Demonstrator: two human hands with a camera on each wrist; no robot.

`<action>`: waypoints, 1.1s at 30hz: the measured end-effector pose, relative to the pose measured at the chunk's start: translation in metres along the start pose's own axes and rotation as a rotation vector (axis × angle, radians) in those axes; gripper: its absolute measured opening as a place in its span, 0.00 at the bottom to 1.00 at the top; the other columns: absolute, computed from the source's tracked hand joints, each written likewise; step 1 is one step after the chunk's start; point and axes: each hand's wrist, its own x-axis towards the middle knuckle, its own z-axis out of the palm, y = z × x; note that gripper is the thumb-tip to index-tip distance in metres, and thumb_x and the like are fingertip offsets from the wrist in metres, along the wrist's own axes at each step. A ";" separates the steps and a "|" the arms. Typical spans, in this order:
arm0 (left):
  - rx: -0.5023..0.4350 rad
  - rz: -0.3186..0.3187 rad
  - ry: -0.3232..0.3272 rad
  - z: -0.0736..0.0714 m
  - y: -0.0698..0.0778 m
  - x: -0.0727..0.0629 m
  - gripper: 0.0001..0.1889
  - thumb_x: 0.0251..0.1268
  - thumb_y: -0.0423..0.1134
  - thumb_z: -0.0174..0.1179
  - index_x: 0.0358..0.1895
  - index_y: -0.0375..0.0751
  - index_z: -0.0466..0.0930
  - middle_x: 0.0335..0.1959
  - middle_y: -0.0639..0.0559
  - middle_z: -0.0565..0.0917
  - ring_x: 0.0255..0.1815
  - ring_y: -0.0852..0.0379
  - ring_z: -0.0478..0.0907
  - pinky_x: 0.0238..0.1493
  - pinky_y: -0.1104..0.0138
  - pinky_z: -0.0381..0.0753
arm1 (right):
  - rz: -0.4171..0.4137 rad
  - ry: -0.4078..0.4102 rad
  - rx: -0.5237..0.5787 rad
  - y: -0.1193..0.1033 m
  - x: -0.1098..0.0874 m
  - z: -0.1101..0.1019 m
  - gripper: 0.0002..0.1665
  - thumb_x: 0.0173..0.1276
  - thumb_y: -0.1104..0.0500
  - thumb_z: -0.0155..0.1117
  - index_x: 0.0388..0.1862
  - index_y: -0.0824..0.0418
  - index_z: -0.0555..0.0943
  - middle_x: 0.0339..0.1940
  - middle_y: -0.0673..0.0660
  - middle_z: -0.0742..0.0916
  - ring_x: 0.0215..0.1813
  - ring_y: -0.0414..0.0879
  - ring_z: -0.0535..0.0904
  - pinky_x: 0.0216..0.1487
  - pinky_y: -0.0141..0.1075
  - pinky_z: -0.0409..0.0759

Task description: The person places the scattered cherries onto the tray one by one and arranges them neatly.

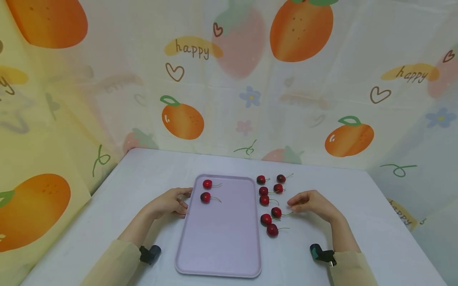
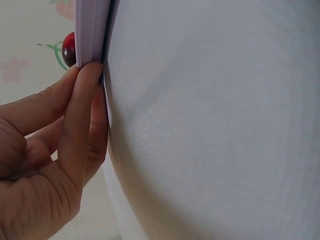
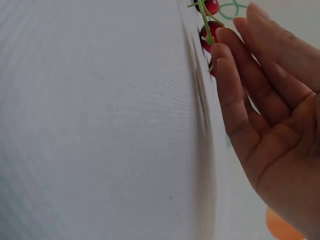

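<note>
A pale lilac tray (image 1: pixel 222 238) lies on the white table. Two red cherries, an upper one (image 1: pixel 207 184) and a lower one (image 1: pixel 205 197), sit near its far left corner, stems to the right. My left hand (image 1: pixel 171 203) holds the tray's left rim, thumb and fingertips coming together there in the left wrist view. Several more stemmed cherries lie in a loose group beside the tray's right edge. My right hand (image 1: pixel 315 204) is just right of them, fingers loosely bent with nothing between them. Its fingertips are close to the stem of one cherry (image 1: pixel 276 212).
A white cloth covers the table (image 1: pixel 143 174). Behind and at the sides hangs a curtain (image 1: pixel 222 95) printed with fruit, hearts and words. Each wrist carries a small black camera, the left camera (image 1: pixel 150 254) near the tray's side and the right camera (image 1: pixel 322 254) farther out.
</note>
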 end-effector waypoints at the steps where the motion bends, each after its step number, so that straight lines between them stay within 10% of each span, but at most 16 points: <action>1: -0.005 -0.003 0.002 0.000 0.000 0.000 0.42 0.53 0.19 0.61 0.75 0.30 0.56 0.69 0.30 0.66 0.37 0.56 0.76 0.36 0.67 0.87 | -0.005 -0.013 0.000 0.002 0.000 0.000 0.19 0.64 0.55 0.70 0.50 0.64 0.86 0.49 0.63 0.89 0.46 0.39 0.83 0.49 0.27 0.81; 33: 0.001 -0.004 0.003 0.001 -0.002 0.001 0.43 0.53 0.20 0.62 0.75 0.31 0.56 0.69 0.31 0.67 0.36 0.56 0.76 0.36 0.67 0.87 | -0.062 -0.067 -0.053 0.011 0.004 0.006 0.12 0.61 0.60 0.71 0.42 0.66 0.88 0.43 0.63 0.90 0.42 0.36 0.82 0.46 0.25 0.81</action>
